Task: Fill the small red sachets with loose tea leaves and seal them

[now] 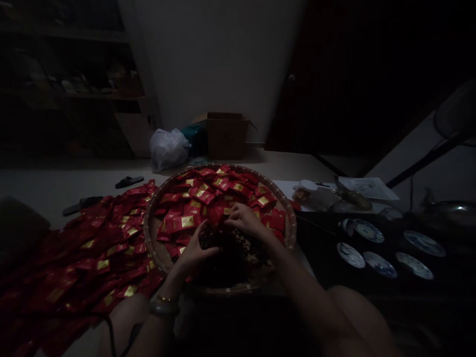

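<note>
A round woven bamboo tray (148,225) in front of me is covered at its back and left with small red packets (204,195) bearing gold labels. Dark loose pieces (230,260) lie in its near part, too dim to name. My right hand (245,221) pinches the edge of a red packet (214,216) above these pieces. Beside that packet, my left hand (195,253) is open, thumb and fingers apart in a curve, the index fingertip close to the packet. Whether that fingertip touches it, I cannot tell.
A large heap of red packets (111,248) spreads over the floor at left, near dark slippers (129,181). Behind the tray stand a white plastic bag (169,148) and an open cardboard box (227,136). Several patterned dishes (368,231) and a lidded jar (305,191) are at right.
</note>
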`<act>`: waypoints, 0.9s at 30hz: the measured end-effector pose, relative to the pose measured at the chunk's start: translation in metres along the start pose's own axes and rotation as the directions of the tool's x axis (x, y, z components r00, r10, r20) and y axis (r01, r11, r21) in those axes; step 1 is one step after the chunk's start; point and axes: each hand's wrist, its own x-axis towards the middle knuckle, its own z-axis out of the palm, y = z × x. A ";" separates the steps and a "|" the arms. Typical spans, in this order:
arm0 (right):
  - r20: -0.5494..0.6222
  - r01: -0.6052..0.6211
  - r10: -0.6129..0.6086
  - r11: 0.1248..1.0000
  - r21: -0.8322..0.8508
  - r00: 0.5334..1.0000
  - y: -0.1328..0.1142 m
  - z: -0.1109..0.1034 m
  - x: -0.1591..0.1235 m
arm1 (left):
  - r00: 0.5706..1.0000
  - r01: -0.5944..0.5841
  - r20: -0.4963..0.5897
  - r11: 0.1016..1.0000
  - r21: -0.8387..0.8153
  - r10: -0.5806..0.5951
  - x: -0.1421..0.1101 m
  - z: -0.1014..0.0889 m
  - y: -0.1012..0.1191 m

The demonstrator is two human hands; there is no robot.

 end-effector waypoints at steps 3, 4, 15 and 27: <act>0.008 0.128 -0.128 0.991 -0.041 0.992 0.001 0.008 -0.006 | 1.000 -0.006 0.026 1.000 -0.025 0.007 0.000 0.002 0.002; 0.017 0.172 -0.172 0.984 -0.045 0.985 -0.001 0.011 -0.008 | 0.999 -0.017 0.033 0.999 -0.035 0.019 -0.001 0.003 0.004; -0.094 0.082 -0.057 0.953 0.291 0.994 -0.014 0.023 -0.023 | 0.978 0.059 -0.194 0.995 -0.084 -0.075 -0.009 0.008 0.020; -0.054 -0.132 0.166 0.908 0.397 0.985 -0.033 0.036 -0.017 | 0.990 0.135 -0.036 0.991 0.006 -0.134 -0.011 0.011 0.020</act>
